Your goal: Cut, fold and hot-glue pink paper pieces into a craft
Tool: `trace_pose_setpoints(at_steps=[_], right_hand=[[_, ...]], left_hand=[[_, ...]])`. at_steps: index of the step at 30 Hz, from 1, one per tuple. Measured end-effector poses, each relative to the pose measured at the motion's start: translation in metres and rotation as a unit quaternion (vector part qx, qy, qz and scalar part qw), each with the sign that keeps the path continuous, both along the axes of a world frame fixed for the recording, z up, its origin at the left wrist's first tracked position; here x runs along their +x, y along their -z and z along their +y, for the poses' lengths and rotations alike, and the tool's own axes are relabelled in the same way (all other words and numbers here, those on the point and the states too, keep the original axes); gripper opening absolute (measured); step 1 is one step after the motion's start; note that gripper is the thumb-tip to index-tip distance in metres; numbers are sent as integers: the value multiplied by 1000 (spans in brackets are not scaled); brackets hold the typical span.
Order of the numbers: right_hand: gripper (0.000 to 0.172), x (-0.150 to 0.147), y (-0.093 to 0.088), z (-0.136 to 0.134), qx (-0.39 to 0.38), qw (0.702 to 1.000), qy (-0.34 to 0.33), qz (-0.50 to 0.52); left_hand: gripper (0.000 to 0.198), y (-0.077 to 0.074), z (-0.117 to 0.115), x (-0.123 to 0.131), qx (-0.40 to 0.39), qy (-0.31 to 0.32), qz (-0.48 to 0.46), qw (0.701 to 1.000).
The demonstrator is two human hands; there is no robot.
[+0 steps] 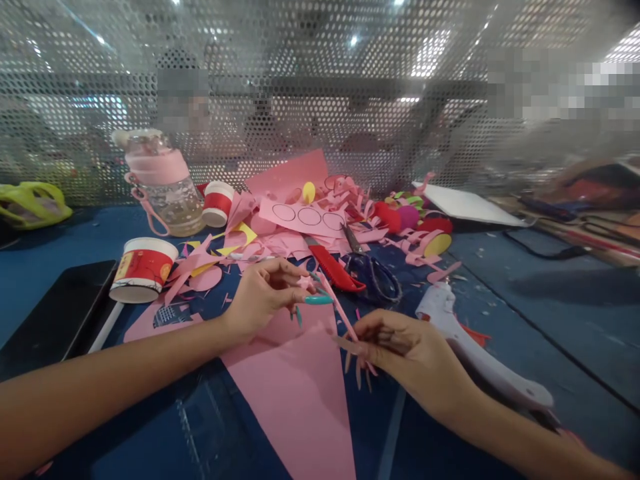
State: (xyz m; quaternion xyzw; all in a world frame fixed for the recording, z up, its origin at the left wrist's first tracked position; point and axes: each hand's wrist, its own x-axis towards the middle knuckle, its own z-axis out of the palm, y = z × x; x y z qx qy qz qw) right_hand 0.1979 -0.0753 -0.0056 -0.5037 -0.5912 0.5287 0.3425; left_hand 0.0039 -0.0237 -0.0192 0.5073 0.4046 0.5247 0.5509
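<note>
Near the middle, my left hand [267, 293] pinches a small piece of pink paper [305, 283] between long teal nails. My right hand [400, 347] is closed on a narrow pink paper strip [343, 310], which slants up from its fingertips to the left hand. Whether the strip and the small piece are joined, I cannot make out. Beneath both hands lies a large pink paper sheet [300, 393]. Just beyond them rest a red-handled cutter [333, 265] and dark blue-handled scissors [375, 277]. A white glue gun [485, 353] lies beside my right hand.
Pink paper scraps [285, 233], one with drawn circles, pile up ahead. On the left are a red-and-white paper cup [143, 270], another cup [217, 203], a water bottle [163, 183] and a black tablet-like slab [55, 313]. A perforated metal screen [310, 100] stands behind.
</note>
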Motion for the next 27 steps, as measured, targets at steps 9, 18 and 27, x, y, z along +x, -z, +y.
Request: trace_pose_setpoints(at_steps=[9, 18, 27], right_hand=[[34, 0, 1, -3, 22, 999, -11, -24], [33, -2, 0, -2, 8, 1000, -4, -22], [33, -2, 2, -3, 5, 1000, -11, -23]], left_hand=[[19, 2, 0, -2, 42, 27, -17, 999], [23, 1, 0, -1, 41, 16, -19, 999], [22, 1, -1, 0, 48, 14, -25, 998]])
